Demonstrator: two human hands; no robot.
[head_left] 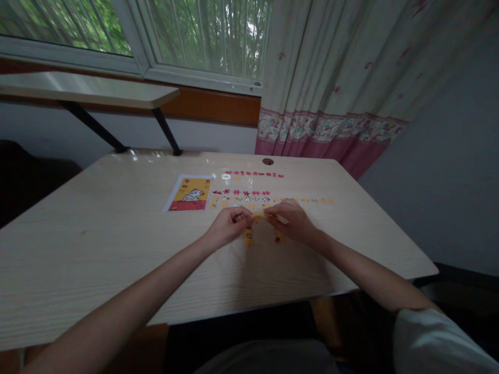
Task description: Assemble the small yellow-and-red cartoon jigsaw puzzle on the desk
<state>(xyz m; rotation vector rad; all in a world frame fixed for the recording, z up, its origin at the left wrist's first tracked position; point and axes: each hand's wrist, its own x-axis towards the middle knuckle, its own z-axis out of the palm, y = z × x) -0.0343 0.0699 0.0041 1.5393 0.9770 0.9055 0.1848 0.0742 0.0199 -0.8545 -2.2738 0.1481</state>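
Observation:
Between my fingertips is a yellow jigsaw puzzle piece point(258, 215), or a short joined strip of them; I cannot tell which. My left hand point(233, 222) is closed in a pinch at its left end. From the other side my right hand point(291, 219) pinches the right end. Just below the hands, a joined yellow puzzle section point(248, 238) lies on the table near the left fingers, and another yellow section with a dark red mark point(278, 238) lies under the right hand, partly hidden.
Rows of loose pieces lie beyond my hands: red pieces point(254, 173) at the back, more red pieces point(241, 192) nearer, and yellow and white pieces point(312, 200). A reference picture point(191, 193) of a white animal lies left on the wooden table point(117, 249). A raised shelf point(89, 88) stands back left.

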